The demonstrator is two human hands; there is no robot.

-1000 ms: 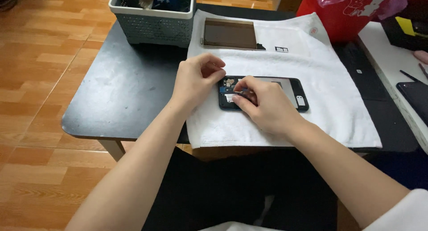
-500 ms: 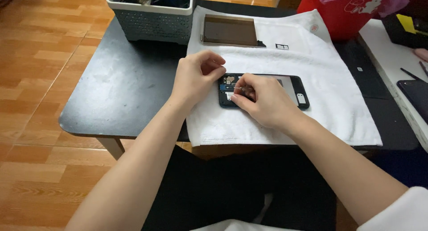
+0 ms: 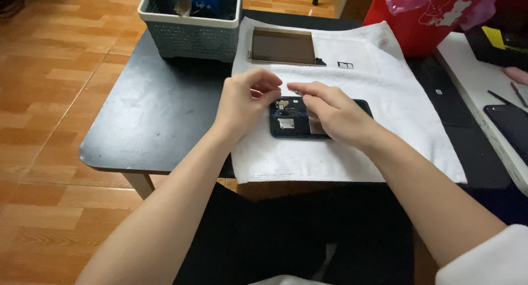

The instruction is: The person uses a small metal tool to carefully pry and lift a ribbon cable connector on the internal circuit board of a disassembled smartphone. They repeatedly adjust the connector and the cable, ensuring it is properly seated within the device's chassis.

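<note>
An opened dark phone body (image 3: 291, 122) lies on a white cloth (image 3: 385, 131), its inner parts showing. My left hand (image 3: 245, 103) hovers at the phone's left end with thumb and forefinger pinched together. Whether anything tiny sits between them is hidden. My right hand (image 3: 333, 111) rests over the phone's middle. Its fingertips pinch a small thin metal tool (image 3: 295, 91) just above the phone's top edge. The two sets of fingertips almost meet.
A detached brown phone panel (image 3: 281, 45) and a small dark part (image 3: 345, 65) lie further back on the cloth. A grey basket (image 3: 190, 34) stands at the back left of the black table (image 3: 148, 114). A red bag (image 3: 434, 21) and another phone (image 3: 509, 122) are on the right.
Both hands have lifted off the phone's left inner parts and moved back toward its top edge, fingertips coming together. More of the phone's inside now shows.
</note>
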